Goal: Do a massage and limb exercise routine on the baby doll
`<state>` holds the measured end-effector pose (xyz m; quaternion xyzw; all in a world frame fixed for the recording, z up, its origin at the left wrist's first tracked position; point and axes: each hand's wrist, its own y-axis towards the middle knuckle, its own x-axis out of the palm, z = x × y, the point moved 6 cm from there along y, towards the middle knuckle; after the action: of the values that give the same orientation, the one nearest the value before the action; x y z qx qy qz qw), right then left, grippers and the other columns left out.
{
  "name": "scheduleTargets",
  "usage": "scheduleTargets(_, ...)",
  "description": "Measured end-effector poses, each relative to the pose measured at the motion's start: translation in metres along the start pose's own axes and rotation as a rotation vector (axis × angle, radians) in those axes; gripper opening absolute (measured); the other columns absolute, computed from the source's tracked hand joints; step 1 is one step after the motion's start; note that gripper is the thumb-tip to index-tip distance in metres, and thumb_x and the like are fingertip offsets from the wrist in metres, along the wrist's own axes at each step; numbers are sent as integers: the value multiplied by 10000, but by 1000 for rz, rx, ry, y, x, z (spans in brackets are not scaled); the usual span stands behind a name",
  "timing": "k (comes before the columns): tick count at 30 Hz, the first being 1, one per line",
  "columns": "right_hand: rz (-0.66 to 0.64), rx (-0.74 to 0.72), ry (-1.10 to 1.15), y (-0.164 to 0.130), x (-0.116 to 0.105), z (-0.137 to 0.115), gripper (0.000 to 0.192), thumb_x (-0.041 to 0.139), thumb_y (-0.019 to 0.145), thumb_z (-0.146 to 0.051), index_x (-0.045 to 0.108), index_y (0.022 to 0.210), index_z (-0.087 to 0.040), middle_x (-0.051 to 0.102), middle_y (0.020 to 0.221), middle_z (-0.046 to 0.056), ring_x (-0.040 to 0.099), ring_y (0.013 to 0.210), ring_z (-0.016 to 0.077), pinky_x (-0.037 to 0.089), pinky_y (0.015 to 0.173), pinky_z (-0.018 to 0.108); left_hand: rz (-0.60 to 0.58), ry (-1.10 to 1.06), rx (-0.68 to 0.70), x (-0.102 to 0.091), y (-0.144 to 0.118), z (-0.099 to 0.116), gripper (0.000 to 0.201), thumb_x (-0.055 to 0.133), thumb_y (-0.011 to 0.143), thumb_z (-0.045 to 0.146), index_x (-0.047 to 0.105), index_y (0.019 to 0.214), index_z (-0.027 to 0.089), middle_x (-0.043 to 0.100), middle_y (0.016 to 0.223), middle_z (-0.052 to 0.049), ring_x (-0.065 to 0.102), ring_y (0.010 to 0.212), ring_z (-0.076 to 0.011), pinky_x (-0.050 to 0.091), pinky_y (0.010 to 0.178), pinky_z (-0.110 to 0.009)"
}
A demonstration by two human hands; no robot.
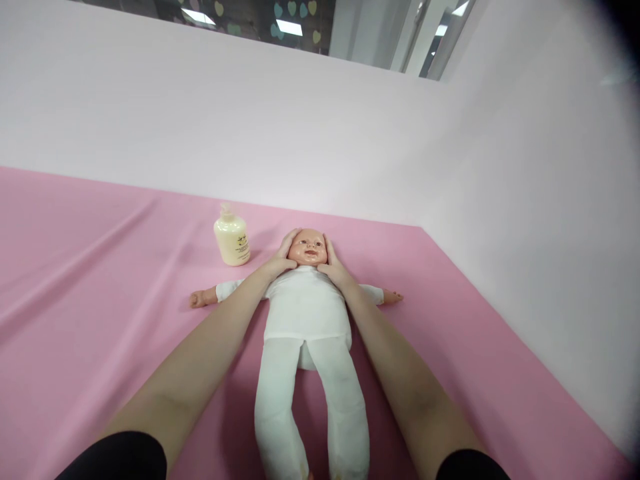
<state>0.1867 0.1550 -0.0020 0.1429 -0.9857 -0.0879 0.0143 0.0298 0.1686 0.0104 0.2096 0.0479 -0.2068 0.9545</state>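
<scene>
Doll (309, 303) lies face-up on the pink cloth (125, 293), legs nearest, arms spread. Left hand (284, 257) and right hand (333, 262) are part-open, cupped against opposite sides of its head, thumbs near the chin; whether they bear weight cannot be told. Assessed good practice: pressure light and equal on both sides, thumbs clear of the throat, head in line with the trunk. Count: one doll, two hands, one pump bottle (233, 241), upright, left of the left hand and apart; beyond, two white walls (225, 127).

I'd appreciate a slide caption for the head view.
Left hand and right hand cup a doll's head near a bottle.
</scene>
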Motion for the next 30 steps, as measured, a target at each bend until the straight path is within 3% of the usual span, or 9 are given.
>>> scheduleTargets(9, -12, -42, -67, 1, -2, 2, 1050, 603, 618, -104, 38, 1481, -300, 261, 1522, 6, 332, 1367, 204, 255, 1139, 413, 30, 86, 33, -2, 2, -5, 994, 491, 504, 92, 223, 1449, 243, 203, 1524, -10, 184, 1404, -315, 196, 1161, -448)
scheduleTargets(21, 27, -23, -71, -2, 2, -1, 1172, 751, 578, -132, 25, 1485, -297, 324, 1495, 43, 366, 1348, 230, 311, 1114, 396, 126, 111, 97, -1, 3, -6, 898, 550, 563, 71, 317, 1413, 242, 230, 1508, -51, 169, 1410, -291, 119, 1178, -430)
scheduleTargets(30, 101, -23, -92, 0, -1, 6, 1123, 728, 607, -100, 54, 1483, -293, 378, 1470, 32, 406, 1324, 228, 280, 1125, 415, 222, 63, 121, 0, 2, -5, 828, 536, 574, 28, 414, 1368, 230, 322, 1463, -63, 233, 1385, -296, 134, 1171, -438)
